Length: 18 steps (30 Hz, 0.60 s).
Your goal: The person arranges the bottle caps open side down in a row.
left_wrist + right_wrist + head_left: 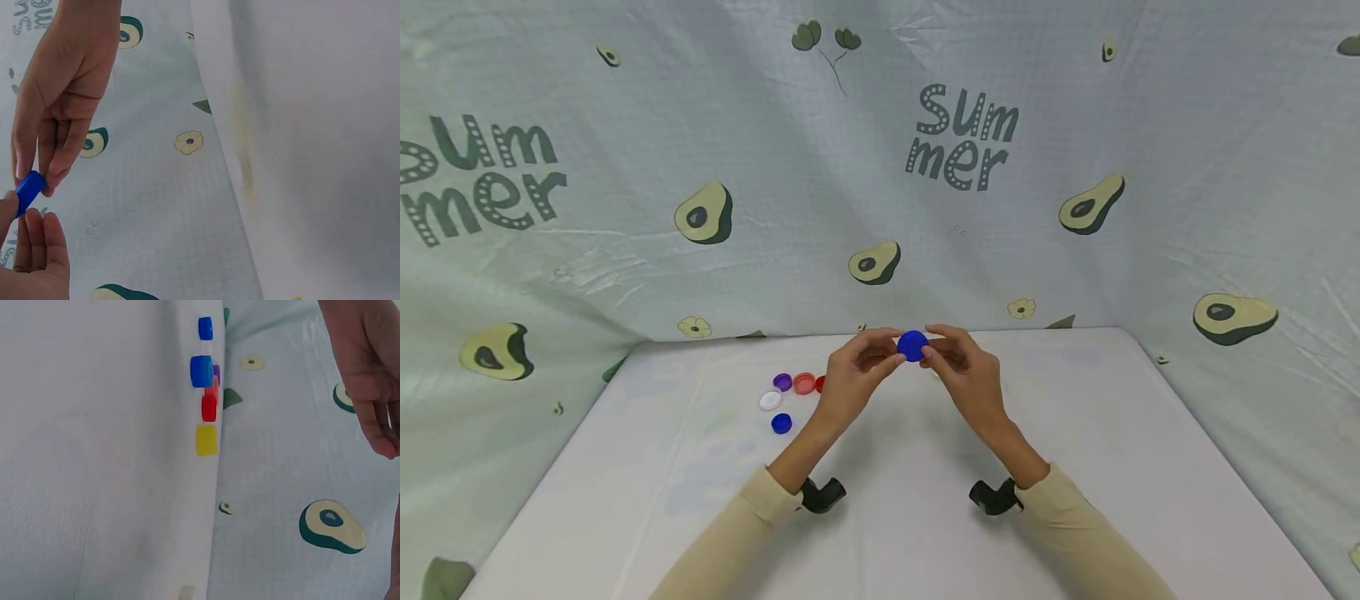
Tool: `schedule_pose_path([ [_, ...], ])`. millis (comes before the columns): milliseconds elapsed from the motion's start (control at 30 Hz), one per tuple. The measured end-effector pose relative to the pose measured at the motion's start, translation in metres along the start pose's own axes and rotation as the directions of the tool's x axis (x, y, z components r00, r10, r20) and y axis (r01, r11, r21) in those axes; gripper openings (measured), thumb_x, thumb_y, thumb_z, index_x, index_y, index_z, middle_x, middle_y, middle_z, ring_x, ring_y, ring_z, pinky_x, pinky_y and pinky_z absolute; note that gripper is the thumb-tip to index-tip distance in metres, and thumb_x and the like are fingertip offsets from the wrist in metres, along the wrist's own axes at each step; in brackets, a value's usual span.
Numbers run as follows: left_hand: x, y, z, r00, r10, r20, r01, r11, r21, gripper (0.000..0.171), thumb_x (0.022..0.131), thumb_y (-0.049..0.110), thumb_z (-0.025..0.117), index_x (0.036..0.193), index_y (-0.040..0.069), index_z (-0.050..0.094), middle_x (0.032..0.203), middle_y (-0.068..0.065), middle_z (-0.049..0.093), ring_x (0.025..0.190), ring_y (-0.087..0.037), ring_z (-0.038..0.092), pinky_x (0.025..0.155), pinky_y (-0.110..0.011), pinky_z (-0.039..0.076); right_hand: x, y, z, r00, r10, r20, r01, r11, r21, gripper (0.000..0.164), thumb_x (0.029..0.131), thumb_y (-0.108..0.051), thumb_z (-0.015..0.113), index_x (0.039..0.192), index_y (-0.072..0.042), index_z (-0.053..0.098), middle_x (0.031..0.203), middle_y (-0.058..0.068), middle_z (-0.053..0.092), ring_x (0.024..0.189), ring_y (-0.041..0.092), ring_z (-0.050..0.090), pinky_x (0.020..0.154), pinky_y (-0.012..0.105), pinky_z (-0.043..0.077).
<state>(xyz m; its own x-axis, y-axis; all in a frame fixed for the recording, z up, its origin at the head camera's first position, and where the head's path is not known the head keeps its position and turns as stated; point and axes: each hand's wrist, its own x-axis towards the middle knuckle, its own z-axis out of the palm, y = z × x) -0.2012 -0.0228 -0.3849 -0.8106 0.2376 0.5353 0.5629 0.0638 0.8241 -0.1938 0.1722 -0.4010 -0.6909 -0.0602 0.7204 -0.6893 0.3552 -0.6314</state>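
A blue bottle cap [913,346] is held up over the far part of the table, between both hands. My left hand [852,369] pinches its left side with thumb and fingertips. From the opposite side, my right hand [967,375] pinches it too. The left wrist view shows the blue cap [30,189] edge-on, with the right hand [62,87] above it and the left hand [40,265] below. In the right wrist view the held cap is out of frame; only parts of the left hand [375,369] and right hand [395,550] show.
Left of the hands lie a purple cap [782,382], a light red cap [804,383], a white cap [770,400] and a blue cap [781,423]. A red cap [209,407] and a yellow cap [207,439] stand nearby. A printed cloth [790,167] hangs behind the white table [880,533].
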Motion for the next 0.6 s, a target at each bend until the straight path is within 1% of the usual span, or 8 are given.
schedule_pose_path([
  [67,0.0,0.001,0.001,0.999,0.037,0.009,-0.037,0.999,0.006,0.034,0.091,-0.001,0.072,0.125,0.0,0.068,0.11,-0.017,0.069,0.101,-0.031,0.068,0.094,-0.032,0.057,-0.001,0.0,-0.004,1.0,0.011,0.021,-0.011,1.0,0.015,0.032,0.093,0.006,0.069,0.124,-0.001,0.067,0.098,0.016,0.076,0.081,0.025,0.076,0.076,0.019,0.059],
  [133,0.002,0.001,0.003,0.997,0.074,0.02,-0.074,0.997,0.008,0.034,0.091,-0.002,0.072,0.125,-0.001,0.069,0.112,-0.018,0.068,0.102,-0.032,0.067,0.096,-0.038,0.057,-0.001,0.0,-0.01,0.999,0.011,0.042,-0.012,1.0,0.028,0.033,0.092,0.004,0.07,0.124,-0.003,0.069,0.1,0.014,0.076,0.084,0.022,0.076,0.077,0.021,0.059],
  [200,0.003,0.001,0.004,0.995,0.098,0.022,-0.098,0.995,0.005,0.034,0.091,-0.002,0.072,0.124,-0.001,0.069,0.111,-0.018,0.068,0.101,-0.031,0.066,0.095,-0.041,0.057,-0.002,0.0,-0.016,0.997,0.002,0.072,-0.005,0.999,0.04,0.039,0.089,0.005,0.073,0.127,-0.001,0.068,0.106,0.015,0.076,0.09,0.022,0.076,0.08,0.022,0.059],
  [300,0.004,0.002,0.006,0.994,0.105,0.017,-0.105,0.994,-0.008,0.033,0.089,-0.003,0.074,0.122,-0.001,0.071,0.11,-0.016,0.068,0.1,-0.03,0.067,0.095,-0.04,0.057,-0.002,0.001,-0.022,0.993,-0.022,0.119,0.017,0.999,0.047,0.051,0.083,0.009,0.078,0.131,0.003,0.065,0.115,0.018,0.073,0.098,0.026,0.074,0.086,0.022,0.057],
  [367,0.005,0.001,0.007,0.994,0.109,0.025,-0.109,0.994,-0.013,0.034,0.088,-0.002,0.075,0.122,0.0,0.071,0.11,-0.015,0.067,0.1,-0.029,0.067,0.095,-0.037,0.057,-0.001,0.001,-0.025,0.99,-0.034,0.134,0.029,0.999,0.04,0.054,0.08,0.011,0.079,0.132,0.005,0.063,0.118,0.02,0.071,0.1,0.028,0.073,0.088,0.021,0.056],
  [500,0.007,-0.001,0.011,0.991,0.123,0.049,-0.123,0.992,-0.007,0.039,0.086,0.0,0.077,0.125,-0.001,0.07,0.114,-0.014,0.065,0.102,-0.028,0.068,0.096,-0.035,0.056,0.002,-0.001,-0.03,0.991,-0.037,0.132,0.039,0.999,-0.017,0.052,0.08,0.006,0.081,0.129,0.001,0.065,0.118,0.016,0.072,0.1,0.029,0.073,0.088,0.024,0.057],
  [600,0.01,-0.004,0.014,0.992,0.119,0.053,-0.119,0.993,-0.002,0.04,0.086,0.001,0.078,0.125,0.0,0.069,0.116,-0.014,0.065,0.102,-0.028,0.068,0.096,-0.036,0.056,0.004,0.0,-0.033,0.99,-0.021,0.136,0.029,0.998,-0.057,0.05,0.081,0.002,0.081,0.129,-0.001,0.067,0.12,0.014,0.072,0.103,0.028,0.073,0.088,0.032,0.058],
])
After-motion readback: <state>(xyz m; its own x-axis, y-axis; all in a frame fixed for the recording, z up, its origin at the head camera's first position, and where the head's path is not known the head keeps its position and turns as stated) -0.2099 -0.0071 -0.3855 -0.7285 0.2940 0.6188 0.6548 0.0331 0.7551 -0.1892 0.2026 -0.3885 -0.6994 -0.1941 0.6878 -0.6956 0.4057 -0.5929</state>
